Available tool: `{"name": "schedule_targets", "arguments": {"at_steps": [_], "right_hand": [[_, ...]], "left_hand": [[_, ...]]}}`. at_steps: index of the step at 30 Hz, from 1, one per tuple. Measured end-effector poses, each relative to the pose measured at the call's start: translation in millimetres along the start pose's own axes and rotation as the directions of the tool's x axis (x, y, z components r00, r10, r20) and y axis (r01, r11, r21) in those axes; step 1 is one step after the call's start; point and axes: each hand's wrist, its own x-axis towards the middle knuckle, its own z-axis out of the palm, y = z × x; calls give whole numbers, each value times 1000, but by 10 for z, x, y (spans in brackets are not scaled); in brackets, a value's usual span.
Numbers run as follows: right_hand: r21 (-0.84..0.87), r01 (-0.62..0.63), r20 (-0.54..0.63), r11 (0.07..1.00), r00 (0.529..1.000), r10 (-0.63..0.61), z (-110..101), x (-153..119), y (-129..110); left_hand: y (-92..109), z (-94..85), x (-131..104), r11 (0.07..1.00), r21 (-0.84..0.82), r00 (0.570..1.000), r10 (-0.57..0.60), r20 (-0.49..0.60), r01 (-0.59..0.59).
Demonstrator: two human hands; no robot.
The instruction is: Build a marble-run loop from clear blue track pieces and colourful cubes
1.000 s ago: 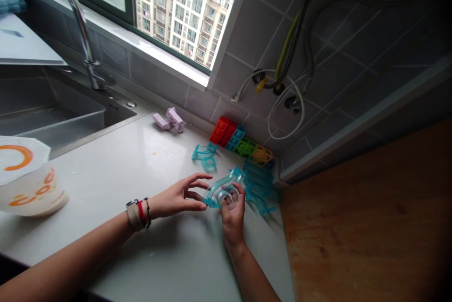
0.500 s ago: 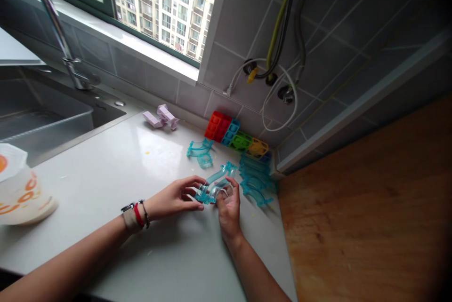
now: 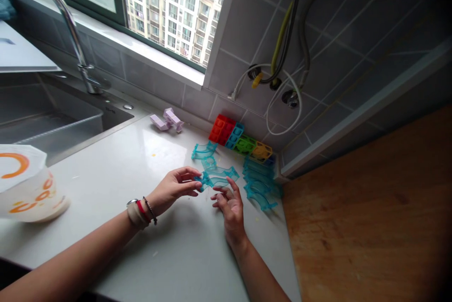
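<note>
My left hand (image 3: 173, 189) pinches the near-left end of a clear turquoise plastic track piece (image 3: 221, 171) between thumb and fingers. This piece looks like curved channels joined together and is held a little above the white counter. My right hand (image 3: 231, 212) is beside its right side, fingers apart and curled upward; the index fingertip is close to the piece, and whether it touches I cannot tell. Just behind lies a curved turquoise piece (image 3: 205, 150) with a small turquoise piece (image 3: 209, 162). More curved turquoise pieces (image 3: 259, 184) are heaped to the right of my right hand.
Red blocks (image 3: 221, 129), a blue block (image 3: 235, 136), green blocks (image 3: 245, 144) and a yellow block (image 3: 262, 151) line the wall. Pale purple pieces (image 3: 173, 120) lie near the sink (image 3: 116, 121). A lidded drink cup (image 3: 31, 189) stands left. Cables (image 3: 278, 57) hang on the wall.
The turquoise track piece has turned to lie more level. My right hand has loosened from it and its fingers have spread. The camera view has shifted slightly.
</note>
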Motion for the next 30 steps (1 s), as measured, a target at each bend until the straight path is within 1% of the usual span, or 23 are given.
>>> {"name": "schedule_targets", "arguments": {"at_steps": [3, 6, 10, 13, 17, 21, 25, 28, 30], "right_hand": [[-3, 7, 26, 1000, 1000, -7, -5, -6, 3], [-16, 1, 29, 1000, 1000, -1, -5, -10, 13], [-25, 21, -7, 999, 1000, -21, 10, -16, 26], [-55, 55, -43, 997, 997, -58, 26, -28, 27], [-112, 103, -63, 988, 992, -110, 44, -75, 6], [-183, 152, -30, 971, 987, -160, 51, -157, -17], [-268, 193, 1, 944, 980, -200, 53, -222, -7], [-352, 205, 1, 913, 976, -219, 58, -229, 7], [-403, 211, -7, 890, 972, -234, 61, -220, 9]], "left_hand": [[0, 1, -3, 999, -35, 1000, 1, 18, 0], [-8, -18, 7, 999, -21, 999, 31, 11, -31], [2, -52, 24, 997, 15, 997, 71, 2, -71], [32, -44, 19, 994, 68, 996, 87, 21, -88], [41, -9, 3, 990, 110, 993, 83, 88, -93], [0, 4, -11, 984, 156, 987, 61, 152, -85], [-21, 8, -31, 969, 218, 977, 76, 201, -120], [-20, 11, -37, 959, 250, 975, 77, 211, -130], [-17, 11, -35, 962, 244, 976, 74, 207, -125]]}}
